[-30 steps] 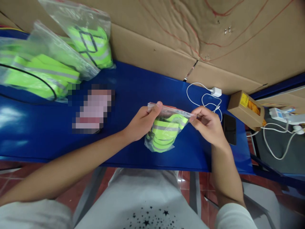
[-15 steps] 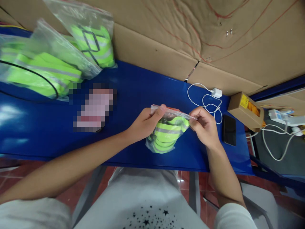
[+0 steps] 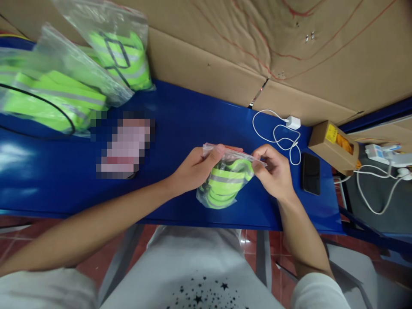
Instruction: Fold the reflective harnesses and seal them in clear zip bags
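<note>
A clear zip bag [image 3: 203,198] with a folded fluorescent yellow-green reflective vest [image 3: 225,182] inside hangs between my hands, above the front part of the blue table. My left hand [image 3: 201,165] grips the upper left corner of the bag, thumb on top. At the other end of the zip strip, my right hand [image 3: 272,169] pinches the upper right corner between thumb and fingers. A strip of orange-red shows along the bag's top edge, behind the zip. My fingers behind the bag are hidden.
Several bagged vests [image 3: 58,98] lie at the left of the blue table [image 3: 180,111], crossed by a black cable. A pixelated phone-like object [image 3: 127,146] lies nearer. At right are a white charger with cable [image 3: 292,122], a black phone [image 3: 311,174] and a cardboard box [image 3: 333,146].
My right hand has slid slightly left along the bag's top edge. The left hand keeps its grip, and the whole view has shifted a little.
</note>
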{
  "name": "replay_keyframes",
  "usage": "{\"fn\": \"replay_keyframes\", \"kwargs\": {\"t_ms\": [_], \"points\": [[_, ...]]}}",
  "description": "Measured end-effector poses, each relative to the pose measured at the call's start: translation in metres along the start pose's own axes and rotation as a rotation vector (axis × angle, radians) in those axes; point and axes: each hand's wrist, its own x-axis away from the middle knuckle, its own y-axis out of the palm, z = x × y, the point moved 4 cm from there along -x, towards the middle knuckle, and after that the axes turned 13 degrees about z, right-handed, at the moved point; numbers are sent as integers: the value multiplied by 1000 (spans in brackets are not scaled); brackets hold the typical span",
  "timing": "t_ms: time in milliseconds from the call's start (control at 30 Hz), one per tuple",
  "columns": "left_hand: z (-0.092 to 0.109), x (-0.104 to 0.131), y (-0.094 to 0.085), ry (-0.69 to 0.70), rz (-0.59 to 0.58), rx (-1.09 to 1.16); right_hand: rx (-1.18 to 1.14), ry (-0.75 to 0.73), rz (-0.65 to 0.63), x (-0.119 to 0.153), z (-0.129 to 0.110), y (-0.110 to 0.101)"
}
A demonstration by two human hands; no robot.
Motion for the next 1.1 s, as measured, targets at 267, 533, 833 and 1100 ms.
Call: {"fn": "replay_keyframes", "kwargs": {"t_ms": [267,533,833,1100], "points": [[0,4,2,-17,-18,-4,-11,-19,-16,2,-4,3],[0,4,4,48,-75,-35,-25,-25,-13,5,-6,8],[-4,5,4,37,-98,-48,-33,-33,-43,4,-7,7],[-7,3,5,78,-188,-115,-13,-15,-130,1,-6,3]]}}
